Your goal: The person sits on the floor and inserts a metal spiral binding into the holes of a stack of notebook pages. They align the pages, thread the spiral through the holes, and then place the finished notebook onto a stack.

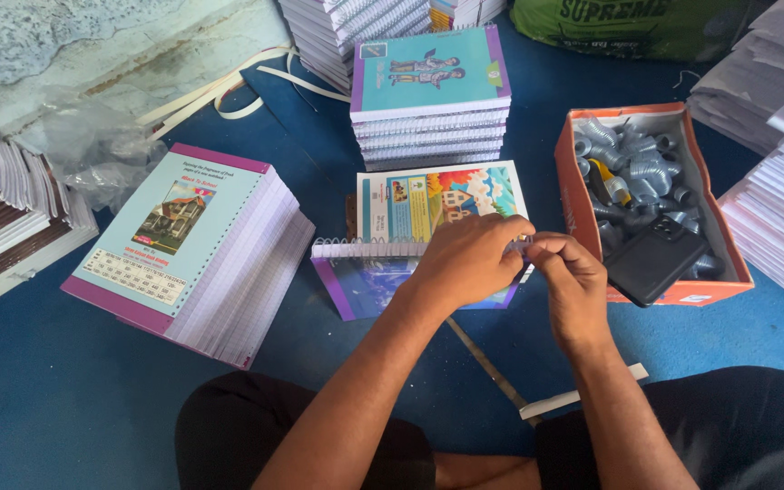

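Spiral-bound notebook (383, 272) lies at centre frame on the blue floor (38, 399), its wire coil (365, 247) running left to right across the near edge of the illustrated cover. We see both hands gathered at the right end of that coil. Our left hand (469, 259) rests over the binding, fingers curled down onto the book. Our right hand (573, 281) pinches the end of the wire between thumb and fingertips, closed on it; the tip itself is too small to make out. The coil's long axis extends leftward from the grip, so the free length of the binding lies toward the left of the frame, on the left hand's side.

Directly above the notebook stands a stack of bound notebooks (430, 100) with a teal cover. A taller pile of unbound pads (188, 249) sits at left. To the right, an orange cardboard box (717, 231) holds grey coil pieces (632, 159) and a dark phone (651, 263). White paper stacks (782, 218) fill the right edge.
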